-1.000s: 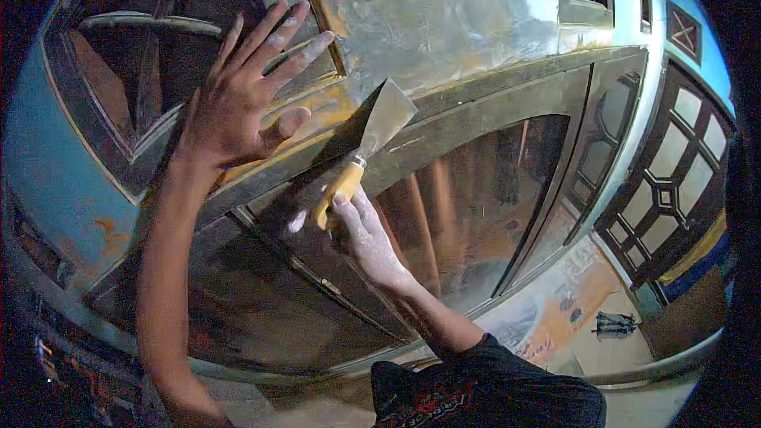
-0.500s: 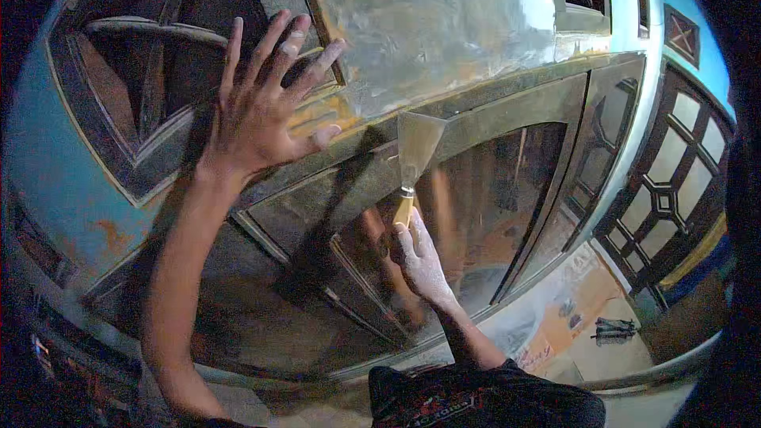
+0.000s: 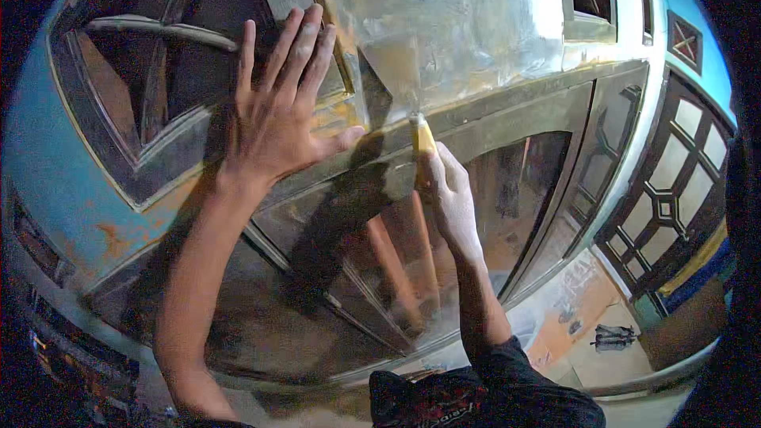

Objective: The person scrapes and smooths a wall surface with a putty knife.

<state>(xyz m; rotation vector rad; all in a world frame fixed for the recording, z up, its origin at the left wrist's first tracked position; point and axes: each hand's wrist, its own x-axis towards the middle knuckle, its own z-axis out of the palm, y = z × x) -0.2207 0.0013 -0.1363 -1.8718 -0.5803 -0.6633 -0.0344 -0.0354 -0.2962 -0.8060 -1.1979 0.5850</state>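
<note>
My right hand [image 3: 453, 194], dusted white, is closed around the yellow handle of a putty knife [image 3: 424, 138]. The wide blade points up over the lower edge of a patchy grey-white plastered wall [image 3: 476, 20]. A dark shadow falls beside the blade, and I cannot tell whether its edge touches the plaster. To the left, my left hand [image 3: 277, 115] is held out open, fingers stretched upward, by the corner of a dark-framed window [image 3: 170, 139]. Pale residue marks its fingers. It holds nothing.
Below the plaster runs a brownish wooden frame [image 3: 507, 107] with an arched glass pane. A dark door with pale panels [image 3: 664, 190] stands at the right. Dark footwear [image 3: 614, 337] rests on the tiled floor. Blue wall [image 3: 63, 182] borders the left window.
My right hand has raised the putty knife from the wooden frame to the plaster. My left hand has shifted slightly right, its fingers closer together.
</note>
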